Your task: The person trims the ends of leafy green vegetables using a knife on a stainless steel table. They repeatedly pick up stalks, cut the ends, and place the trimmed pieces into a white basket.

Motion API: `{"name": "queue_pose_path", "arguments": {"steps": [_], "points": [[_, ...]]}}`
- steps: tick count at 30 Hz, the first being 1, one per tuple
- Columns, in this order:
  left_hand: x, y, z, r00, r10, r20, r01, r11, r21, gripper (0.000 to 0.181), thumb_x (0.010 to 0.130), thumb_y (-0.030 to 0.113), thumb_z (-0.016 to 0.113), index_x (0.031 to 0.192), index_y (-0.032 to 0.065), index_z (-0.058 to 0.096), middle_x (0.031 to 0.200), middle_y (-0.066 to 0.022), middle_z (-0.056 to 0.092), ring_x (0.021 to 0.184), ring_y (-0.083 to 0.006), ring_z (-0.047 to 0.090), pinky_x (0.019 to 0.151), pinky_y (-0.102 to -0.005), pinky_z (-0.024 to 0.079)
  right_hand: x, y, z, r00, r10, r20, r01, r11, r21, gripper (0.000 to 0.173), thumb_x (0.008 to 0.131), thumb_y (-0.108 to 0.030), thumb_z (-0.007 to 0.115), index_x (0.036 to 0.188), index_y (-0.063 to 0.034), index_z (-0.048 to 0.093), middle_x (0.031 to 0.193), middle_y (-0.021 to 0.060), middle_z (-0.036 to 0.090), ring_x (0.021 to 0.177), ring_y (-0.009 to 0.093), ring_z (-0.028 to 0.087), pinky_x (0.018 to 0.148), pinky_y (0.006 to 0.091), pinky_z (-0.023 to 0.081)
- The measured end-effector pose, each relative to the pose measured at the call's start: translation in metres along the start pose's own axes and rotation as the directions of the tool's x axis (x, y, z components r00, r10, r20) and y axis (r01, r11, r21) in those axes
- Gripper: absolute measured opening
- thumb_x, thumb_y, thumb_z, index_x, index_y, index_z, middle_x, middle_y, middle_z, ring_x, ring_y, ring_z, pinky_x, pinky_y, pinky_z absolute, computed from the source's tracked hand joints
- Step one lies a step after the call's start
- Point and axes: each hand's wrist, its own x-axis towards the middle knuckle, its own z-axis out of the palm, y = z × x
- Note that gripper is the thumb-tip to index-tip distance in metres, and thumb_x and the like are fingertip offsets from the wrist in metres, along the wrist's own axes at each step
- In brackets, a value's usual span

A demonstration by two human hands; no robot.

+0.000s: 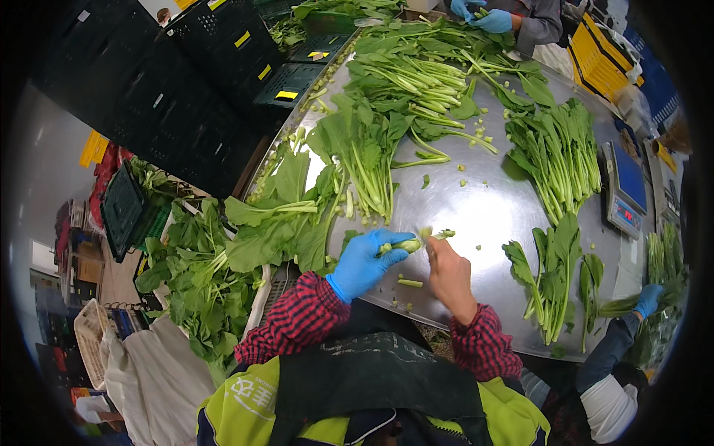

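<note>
My left hand [365, 262], in a blue glove, is closed around a green vegetable stem [406, 245] whose thick pale end points right. Close to that end is my bare right hand [448, 271], its fingers curled; a blurred bit of stem lies at its fingertips, and whether it grips a small blade cannot be told. Below them a short cut stem piece [410, 283] rests on the metal table [485, 217]. Left of my hands lie loose leafy greens [290, 195] and a bunch [371, 178] with its stems towards me. More bunches lie at the right [558, 161].
A digital scale [626, 187] stands at the table's right. Black crates [145, 83] are stacked at the left, above heaped greens [206, 279]. A co-worker's gloved hands [493, 21] are at the far end, another's gloved hand [649, 301] at the right. Stem scraps dot the table.
</note>
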Motion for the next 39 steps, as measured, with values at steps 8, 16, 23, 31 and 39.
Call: {"name": "queue_pose_path", "arguments": {"steps": [8,16,23,31,39], "points": [[-0.003,-0.009,0.007,0.988,0.115,-0.101,-0.105,0.989,0.101,0.066,0.079,0.005,0.076,0.14,0.0199,0.055,0.101,-0.0102,0.055,0.09,-0.0241,0.056,0.084,-0.0327,0.047,0.019,-0.041,-0.006,0.924,0.285,0.254,-0.376,0.565,0.734,0.017,0.086,-0.008,0.072,0.099,0.0029,0.069,0.068,-0.0033,0.057,0.061,0.004,0.048,0.056,0.0226,0.04],[-0.014,-0.02,-0.028,0.979,-0.087,0.187,0.082,0.996,0.036,0.055,0.083,0.004,0.073,0.135,0.0169,0.06,0.095,-0.0078,0.062,0.085,-0.0221,0.059,0.084,-0.0323,0.049,0.034,-0.024,-0.015,0.924,-0.092,0.37,-0.084,0.898,0.432,0.014,0.073,-0.01,0.073,0.072,-0.0021,0.062,0.056,0.0044,0.054,0.049,0.012,0.049,0.049,0.0268,0.041],[-0.021,-0.021,-0.062,0.866,-0.385,0.321,0.499,0.604,-0.622,0.059,0.094,0.01,0.065,0.148,0.0034,0.04,0.108,-0.0098,0.069,0.087,-0.0159,0.068,0.081,-0.0287,0.055,0.053,0.02,-0.021,0.923,0.149,0.354,-0.194,0.976,0.096,0.051,0.078,-0.021,0.082,0.123,-0.0031,0.065,0.056,0.0005,0.05,0.05,0.009,0.045,0.05,0.0271,0.04],[-0.029,-0.038,-0.059,0.922,-0.33,0.203,0.386,0.817,-0.427,0.039,0.095,0.009,0.064,0.134,0.006,0.06,0.098,-0.0052,0.071,0.083,-0.0076,0.06,0.079,-0.0237,0.052,0.047,-0.036,0.028,0.862,-0.104,0.496,-0.289,0.703,0.65,0.019,0.084,-0.01,0.073,0.1,0.0,0.068,0.062,0.0006,0.058,0.054,0.005,0.048,0.051,0.0241,0.039],[-0.062,-0.048,-0.118,0.844,-0.524,-0.109,0.403,0.756,-0.516,0.031,0.096,0.013,0.06,0.124,0.0031,0.064,0.088,-0.0031,0.066,0.069,-0.0061,0.055,0.065,-0.0205,0.046,0.089,0.019,0.025,0.935,0.253,0.248,-0.178,0.941,-0.287,0.055,0.085,-0.026,0.073,0.132,-0.006,0.052,0.069,0.0157,0.067,0.06,0.039,0.064,0.055,0.0454,0.048]]}}
